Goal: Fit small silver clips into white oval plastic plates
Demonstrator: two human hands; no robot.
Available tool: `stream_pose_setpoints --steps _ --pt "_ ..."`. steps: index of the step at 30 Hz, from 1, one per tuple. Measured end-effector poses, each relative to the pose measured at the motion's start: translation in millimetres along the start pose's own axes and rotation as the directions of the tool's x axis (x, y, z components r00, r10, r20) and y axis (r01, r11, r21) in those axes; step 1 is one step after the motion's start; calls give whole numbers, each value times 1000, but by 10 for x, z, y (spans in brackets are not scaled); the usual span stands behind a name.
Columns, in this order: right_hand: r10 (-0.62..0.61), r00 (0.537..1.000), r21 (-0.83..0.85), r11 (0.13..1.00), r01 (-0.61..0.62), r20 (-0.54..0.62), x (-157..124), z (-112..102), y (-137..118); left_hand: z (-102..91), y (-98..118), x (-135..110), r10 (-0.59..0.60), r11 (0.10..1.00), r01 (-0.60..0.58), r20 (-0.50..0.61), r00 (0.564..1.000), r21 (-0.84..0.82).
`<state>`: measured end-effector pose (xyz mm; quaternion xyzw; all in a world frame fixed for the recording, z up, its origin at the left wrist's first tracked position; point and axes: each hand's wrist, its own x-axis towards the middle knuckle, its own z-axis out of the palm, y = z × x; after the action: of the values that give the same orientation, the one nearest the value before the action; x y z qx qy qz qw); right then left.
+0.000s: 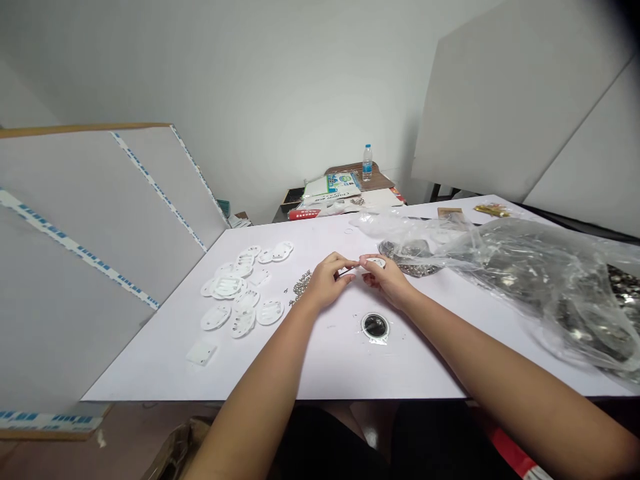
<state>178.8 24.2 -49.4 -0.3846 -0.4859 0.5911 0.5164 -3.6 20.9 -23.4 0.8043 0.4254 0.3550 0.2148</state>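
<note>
White pieces (229, 285): scattered flat, partly overlapping, on the table (165, 370), well left of both hands.
Metal pile (302, 285): small shiny bits, just beside the left hand (329, 279).
Dark slim item (346, 272): between left thumb and fingers.
Left pose: forearm angled inward, back of hand up, fingertips toward the right hand (389, 281).
Left grip: nearly closed, pinching the dark slim item.
Black disc (375, 325): on the table, between the forearms.
White round piece (377, 262): at the right thumb and fingers.
Right pose: forearm angled inward, fingers curled.
Right grip: pinching the white round piece.
Clear bag (520, 257): right of the hands.
</note>
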Motion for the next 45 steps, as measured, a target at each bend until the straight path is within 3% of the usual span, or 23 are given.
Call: stream_pose_setpoints --steps 3,7,14,17,21,28,35,40,45 --pt "54 978 202 975 -95 201 -35 34 -36 45 1 10 27 998 -29 -37 999 -63" --pt "73 952 261 953 -154 298 -59 37 -39 38 -54 33 4 987 -16 -77 997 -157" --pt "-97 986 39 995 92 137 9 14 72 6 -44 38 -216 899 205 15 976 -387" --pt "-146 981 -24 988 150 128 20 -14 87 6 20 27 -225 835 218 49 973 -506" --pt "-144 979 13 990 144 147 10 -26 77 20 58 19 -251 779 229 44 967 -584" --pt "-104 987 -36 993 109 119 -37 16 20 44 11 12 -231 859 170 -70 970 -483" --pt "-141 987 -145 978 152 82 -50 15 38 25 50 1 -184 925 135 -108 977 -354" --pt "-56 994 -25 998 58 96 -43 20 14 27 87 -16 -154 948 124 -82 985 -293" --pt "-26 999 15 1000 25 21 -6 1 -8 44 64 5 -134 964 113 -73 988 -241"
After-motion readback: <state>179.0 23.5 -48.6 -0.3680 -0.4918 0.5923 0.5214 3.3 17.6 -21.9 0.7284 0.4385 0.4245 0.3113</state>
